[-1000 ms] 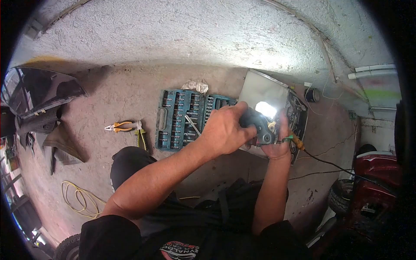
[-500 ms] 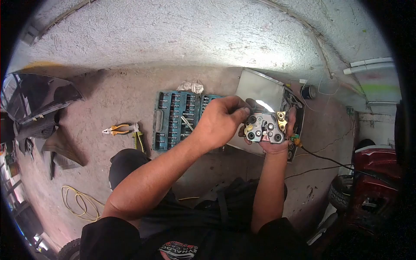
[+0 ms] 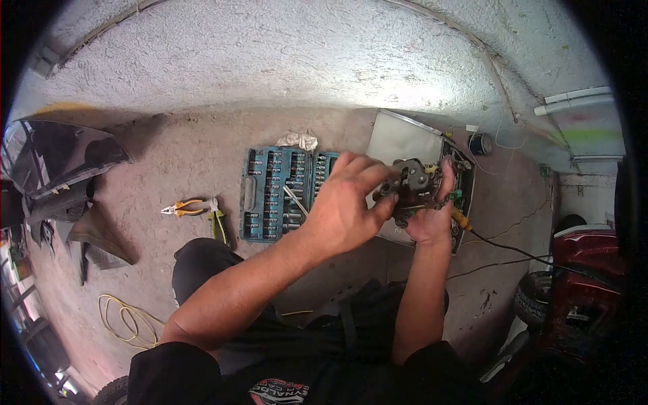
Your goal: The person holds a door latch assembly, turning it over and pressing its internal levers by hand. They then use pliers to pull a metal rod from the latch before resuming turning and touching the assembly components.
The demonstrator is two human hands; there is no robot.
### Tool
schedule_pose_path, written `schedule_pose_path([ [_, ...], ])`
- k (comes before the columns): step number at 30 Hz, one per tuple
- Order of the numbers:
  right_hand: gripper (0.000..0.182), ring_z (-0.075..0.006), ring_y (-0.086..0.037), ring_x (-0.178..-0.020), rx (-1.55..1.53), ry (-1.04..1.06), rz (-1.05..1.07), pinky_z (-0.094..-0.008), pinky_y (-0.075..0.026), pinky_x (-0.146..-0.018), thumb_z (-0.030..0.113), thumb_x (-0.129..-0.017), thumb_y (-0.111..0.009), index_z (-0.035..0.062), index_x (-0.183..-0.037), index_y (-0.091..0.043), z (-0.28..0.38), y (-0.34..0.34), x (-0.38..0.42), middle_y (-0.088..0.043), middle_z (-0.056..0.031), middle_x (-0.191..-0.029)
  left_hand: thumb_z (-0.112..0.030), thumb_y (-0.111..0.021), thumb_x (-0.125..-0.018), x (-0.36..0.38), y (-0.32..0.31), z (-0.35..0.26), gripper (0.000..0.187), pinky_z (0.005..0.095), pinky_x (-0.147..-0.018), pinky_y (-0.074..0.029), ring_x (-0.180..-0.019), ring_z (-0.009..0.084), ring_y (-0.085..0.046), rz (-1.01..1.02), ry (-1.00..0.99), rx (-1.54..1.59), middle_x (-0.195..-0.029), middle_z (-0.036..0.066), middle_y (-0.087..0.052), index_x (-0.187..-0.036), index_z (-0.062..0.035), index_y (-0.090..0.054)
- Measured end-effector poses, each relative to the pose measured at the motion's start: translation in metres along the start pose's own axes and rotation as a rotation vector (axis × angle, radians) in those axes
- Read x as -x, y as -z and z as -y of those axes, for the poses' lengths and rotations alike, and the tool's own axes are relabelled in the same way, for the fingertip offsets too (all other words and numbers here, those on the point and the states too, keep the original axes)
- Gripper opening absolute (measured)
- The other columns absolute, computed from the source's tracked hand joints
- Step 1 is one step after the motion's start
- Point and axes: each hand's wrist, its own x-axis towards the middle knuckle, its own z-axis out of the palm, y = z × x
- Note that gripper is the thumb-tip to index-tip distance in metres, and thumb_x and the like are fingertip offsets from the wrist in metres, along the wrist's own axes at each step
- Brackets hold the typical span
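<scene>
A metal car door latch [image 3: 417, 179] is held up in front of me, its dark face with round rivets turned towards me. My left hand [image 3: 344, 206] has fingers and thumb closed on the latch's left side, around a dark part there. My right hand [image 3: 435, 219] supports it from below and from the right, thumb pointing up along its edge. The right fingers are mostly hidden behind the latch. Just past both hands, a pale flat panel [image 3: 405, 138] with a metal frame lies on the floor.
An open teal socket set [image 3: 248, 192] lies left of my hands. Further left are orange-handled pliers [image 3: 189, 207] and a tool with a yellow-green handle [image 3: 219, 226]. A yellow cord [image 3: 125, 320] coils on the floor; a dark cable [image 3: 506, 247] runs right towards a red car part [image 3: 587, 250].
The latch has been turned over, from its bright plated side to a darker side. My left hand has shifted slightly right and now grips its left side.
</scene>
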Motion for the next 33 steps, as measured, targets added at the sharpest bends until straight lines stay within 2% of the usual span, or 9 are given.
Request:
schedule_pose_path([
  [2,0.071,-0.0258,-0.070,-0.092,-0.044,0.032,-0.133,-0.0446,-0.058,-0.074,0.071,-0.097,-0.036,0.0084,-0.113,-0.065,-0.001,-0.001,0.000,-0.071,-0.0102,-0.104,-0.013,-0.075,-0.081,0.003,-0.005,0.001,0.040,0.0447,-0.102,-0.046,-0.115,0.0370,-0.057,0.004,-0.112,0.024,-0.118,0.017,-0.067,-0.119,-0.0019,-0.067],
  [5,0.063,-0.0256,-0.069,-0.095,-0.016,0.054,-0.208,-0.0438,-0.056,-0.083,0.067,-0.097,-0.040,0.0112,-0.116,-0.062,-0.001,-0.016,0.005,-0.069,-0.0085,-0.104,-0.013,-0.075,-0.080,0.005,-0.009,0.002,0.046,0.0450,-0.105,-0.044,-0.121,0.0374,-0.054,0.022,-0.047,0.030,-0.124,0.019,-0.064,-0.124,-0.0021,-0.066],
  [12,0.061,-0.0228,-0.068,-0.094,0.062,0.140,-0.282,-0.0414,-0.055,-0.082,0.065,-0.096,-0.047,0.0101,-0.118,-0.059,-0.009,-0.014,0.002,-0.067,-0.0080,-0.102,-0.014,-0.076,-0.081,0.005,-0.012,0.007,0.049,0.0439,-0.108,-0.042,-0.126,0.0366,-0.051,0.052,0.020,0.031,-0.127,0.020,-0.064,-0.126,-0.0001,-0.065],
  [18,0.056,-0.0194,-0.064,-0.094,0.379,0.284,-0.508,-0.0359,-0.054,-0.074,0.056,-0.092,-0.061,0.0082,-0.120,-0.054,-0.009,-0.026,0.006,-0.063,-0.0074,-0.105,-0.015,-0.075,-0.085,0.001,-0.010,0.007,0.046,0.0404,-0.103,-0.047,-0.118,0.0333,-0.060,0.135,0.276,0.147,-0.124,0.021,-0.066,-0.127,0.0002,-0.063],
  [24,0.063,-0.0202,-0.064,-0.093,0.417,0.139,-0.305,-0.0345,-0.056,-0.063,0.058,-0.091,-0.063,0.0077,-0.126,-0.050,-0.005,-0.026,0.010,-0.060,-0.0101,-0.113,-0.012,-0.075,-0.085,-0.001,-0.015,0.017,0.054,0.0372,-0.095,-0.052,-0.106,0.0294,-0.067,0.066,0.181,0.166,-0.122,0.019,-0.067,-0.133,0.0028,-0.056],
  [27,0.065,-0.0198,-0.063,-0.096,0.461,0.162,-0.322,-0.0338,-0.056,-0.064,0.055,-0.092,-0.066,0.0055,-0.129,-0.047,-0.008,-0.026,0.013,-0.058,-0.0112,-0.116,-0.009,-0.076,-0.085,-0.004,-0.012,0.020,0.058,0.0353,-0.095,-0.052,-0.107,0.0235,-0.066,0.134,0.336,0.379,-0.119,0.017,-0.068,-0.136,0.0042,-0.052],
  [30,0.065,-0.0202,-0.062,-0.102,0.679,0.341,-0.443,-0.0338,-0.057,-0.065,0.048,-0.094,-0.067,0.0013,-0.132,-0.045,-0.014,-0.039,0.016,-0.057,-0.0130,-0.119,-0.006,-0.074,-0.085,-0.005,-0.006,0.021,0.060,0.0334,-0.094,-0.052,-0.107,0.0194,-0.065,0.157,0.427,0.664,-0.119,0.014,-0.067,-0.138,0.0047,-0.049],
  [31,0.064,-0.0206,-0.059,-0.109,0.660,0.319,-0.438,-0.0311,-0.057,-0.070,0.032,-0.094,-0.071,-0.0020,-0.139,-0.040,-0.009,-0.048,0.021,-0.056,-0.0146,-0.122,-0.007,-0.075,-0.085,-0.006,-0.002,0.020,0.060,0.0331,-0.095,-0.051,-0.107,0.0191,-0.064,0.166,0.442,0.696,-0.119,0.013,-0.067,-0.138,0.0047,-0.050],
  [33,0.064,-0.0216,-0.058,-0.111,0.833,0.491,-0.388,-0.0298,-0.056,-0.076,0.023,-0.094,-0.072,-0.0016,-0.142,-0.038,-0.012,-0.042,0.020,-0.054,-0.0158,-0.125,-0.008,-0.076,-0.085,-0.008,0.006,0.017,0.060,0.0324,-0.095,-0.051,-0.108,0.0185,-0.064,0.183,0.475,0.759,-0.119,0.012,-0.067,-0.138,0.0049,-0.050],
])
